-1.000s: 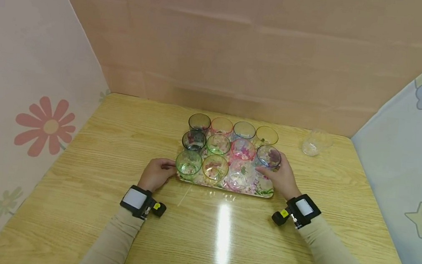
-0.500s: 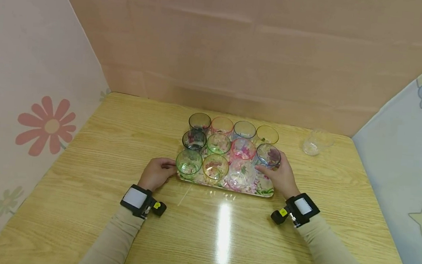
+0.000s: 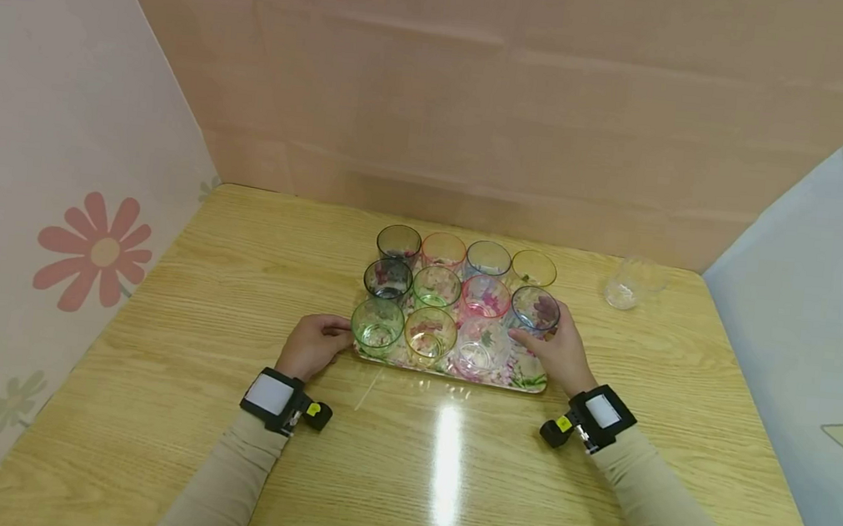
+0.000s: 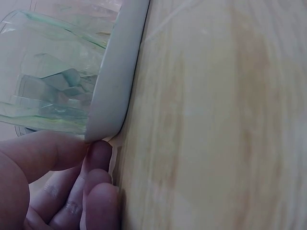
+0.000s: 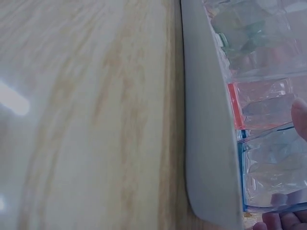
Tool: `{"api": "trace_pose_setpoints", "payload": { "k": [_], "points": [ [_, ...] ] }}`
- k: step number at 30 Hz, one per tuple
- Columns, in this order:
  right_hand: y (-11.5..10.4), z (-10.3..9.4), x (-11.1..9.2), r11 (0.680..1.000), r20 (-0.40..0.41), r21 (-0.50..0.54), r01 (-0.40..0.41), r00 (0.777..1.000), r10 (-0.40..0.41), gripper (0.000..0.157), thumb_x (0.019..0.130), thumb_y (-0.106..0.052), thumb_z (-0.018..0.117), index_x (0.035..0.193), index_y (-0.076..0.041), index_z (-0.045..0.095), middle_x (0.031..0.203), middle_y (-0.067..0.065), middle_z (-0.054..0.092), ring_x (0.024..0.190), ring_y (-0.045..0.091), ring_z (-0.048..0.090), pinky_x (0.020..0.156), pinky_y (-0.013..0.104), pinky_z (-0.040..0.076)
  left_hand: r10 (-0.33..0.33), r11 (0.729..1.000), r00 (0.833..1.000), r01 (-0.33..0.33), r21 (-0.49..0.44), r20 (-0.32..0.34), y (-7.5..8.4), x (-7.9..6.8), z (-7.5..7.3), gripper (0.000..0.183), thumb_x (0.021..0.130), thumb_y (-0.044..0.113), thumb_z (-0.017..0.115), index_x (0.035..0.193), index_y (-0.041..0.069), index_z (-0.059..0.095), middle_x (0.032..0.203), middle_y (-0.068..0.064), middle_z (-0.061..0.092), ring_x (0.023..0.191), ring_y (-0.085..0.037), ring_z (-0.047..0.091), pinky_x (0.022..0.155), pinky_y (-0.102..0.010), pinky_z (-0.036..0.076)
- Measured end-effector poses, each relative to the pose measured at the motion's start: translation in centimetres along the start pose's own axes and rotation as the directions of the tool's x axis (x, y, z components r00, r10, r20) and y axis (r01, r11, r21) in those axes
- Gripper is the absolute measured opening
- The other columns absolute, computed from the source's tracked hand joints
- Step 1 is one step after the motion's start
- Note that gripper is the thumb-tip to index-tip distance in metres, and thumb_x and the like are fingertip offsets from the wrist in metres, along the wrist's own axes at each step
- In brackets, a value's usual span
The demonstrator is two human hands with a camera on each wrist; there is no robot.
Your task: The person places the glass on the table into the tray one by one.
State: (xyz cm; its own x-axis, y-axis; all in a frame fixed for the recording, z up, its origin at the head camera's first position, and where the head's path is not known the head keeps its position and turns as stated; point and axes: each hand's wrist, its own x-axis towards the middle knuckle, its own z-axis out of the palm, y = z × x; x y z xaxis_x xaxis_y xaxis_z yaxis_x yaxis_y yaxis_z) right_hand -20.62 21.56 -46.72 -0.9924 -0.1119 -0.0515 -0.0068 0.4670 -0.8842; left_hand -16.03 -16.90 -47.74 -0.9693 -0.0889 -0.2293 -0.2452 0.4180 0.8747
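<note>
A flower-printed tray (image 3: 528, 374) with a pale rim (image 4: 117, 72) carries rows of coloured see-through glasses. At its near left corner, my left hand (image 3: 315, 346) pinches the rim between thumb and fingers, beside a green glass (image 3: 376, 330). My right hand (image 3: 562, 352) reaches over the tray's right side and grips a blue glass (image 5: 271, 167), thumb on the near side and fingers round the far side. That glass stands at the right end of the middle row, next to a pink-red glass (image 3: 485, 297). A colourless glass (image 3: 480, 352) is in the front row.
A clear glass (image 3: 622, 293) stands apart on the wooden table (image 3: 241, 264), to the right of the tray. A yellow glass (image 3: 534, 269) is at the right end of the back row. Fabric-covered walls (image 3: 436, 97) border the table at the back and both sides.
Both hands keep their hold on the tray rim and the blue glass. The right hand shifts very slightly left with the glass.
</note>
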Motion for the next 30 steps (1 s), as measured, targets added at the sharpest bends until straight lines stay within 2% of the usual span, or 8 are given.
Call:
{"api": "trace_pose_setpoints", "payload": {
  "k": [13, 23, 25, 27, 30],
  "points": [
    [0.2, 0.2, 0.1, 1.0, -0.006, 0.006, 0.003, 1.0, -0.003, 0.087, 0.094, -0.025, 0.077, 0.157, 0.002, 0.022, 0.151, 0.026, 0.039, 0.138, 0.041, 0.037, 0.113, 0.056, 0.034, 0.027, 1.0, 1.0, -0.026, 0.016, -0.005, -0.3, 0.2, 0.0, 0.023, 0.095, 0.007, 0.07, 0.114, -0.004, 0.073, 0.101, -0.017, 0.074, 0.07, -0.014, 0.062, 0.06, -0.026, 0.05],
    [0.4, 0.1, -0.1, 1.0, -0.036, 0.009, 0.012, 0.999, -0.011, 0.099, 0.094, -0.02, 0.076, 0.161, -0.001, 0.006, 0.152, 0.027, 0.033, 0.14, 0.042, 0.033, 0.114, 0.057, 0.032, 0.014, 1.0, 1.0, -0.014, 0.003, 0.0, -0.3, 0.2, 0.1, 0.024, 0.095, 0.007, 0.07, 0.116, -0.004, 0.073, 0.103, -0.018, 0.073, 0.069, -0.014, 0.062, 0.06, -0.026, 0.05],
    [0.3, -0.2, -0.3, 0.999, -0.059, 0.023, 0.024, 0.998, -0.023, 0.095, 0.097, -0.017, 0.072, 0.161, -0.003, 0.003, 0.156, 0.026, 0.03, 0.141, 0.041, 0.031, 0.114, 0.056, 0.031, 0.017, 1.0, 1.0, -0.017, 0.009, 0.0, -0.3, 0.2, 0.1, 0.023, 0.095, 0.007, 0.07, 0.115, -0.004, 0.073, 0.102, -0.017, 0.073, 0.068, -0.014, 0.061, 0.06, -0.026, 0.05],
    [0.2, -0.5, -0.5, 0.998, -0.088, 0.041, 0.047, 0.995, -0.043, 0.085, 0.102, -0.017, 0.064, 0.161, -0.002, 0.004, 0.157, 0.025, 0.028, 0.143, 0.04, 0.029, 0.114, 0.055, 0.03, 0.017, 1.0, 1.0, -0.017, 0.016, 0.001, -0.4, 0.2, 0.1, 0.022, 0.095, 0.007, 0.069, 0.114, -0.004, 0.074, 0.102, -0.017, 0.073, 0.068, -0.014, 0.061, 0.06, -0.026, 0.05],
    [0.0, -1.3, -0.8, 0.99, -0.137, 0.098, 0.106, 0.986, -0.092, 0.065, 0.111, -0.024, 0.044, 0.16, 0.0, 0.01, 0.157, 0.024, 0.028, 0.142, 0.037, 0.028, 0.113, 0.041, 0.029, 0.011, 1.0, 1.0, -0.011, 0.015, 0.004, -0.3, 0.2, 0.1, 0.022, 0.096, 0.008, 0.069, 0.114, -0.003, 0.074, 0.102, -0.017, 0.073, 0.067, -0.014, 0.061, 0.06, -0.026, 0.05]
  ]
}}
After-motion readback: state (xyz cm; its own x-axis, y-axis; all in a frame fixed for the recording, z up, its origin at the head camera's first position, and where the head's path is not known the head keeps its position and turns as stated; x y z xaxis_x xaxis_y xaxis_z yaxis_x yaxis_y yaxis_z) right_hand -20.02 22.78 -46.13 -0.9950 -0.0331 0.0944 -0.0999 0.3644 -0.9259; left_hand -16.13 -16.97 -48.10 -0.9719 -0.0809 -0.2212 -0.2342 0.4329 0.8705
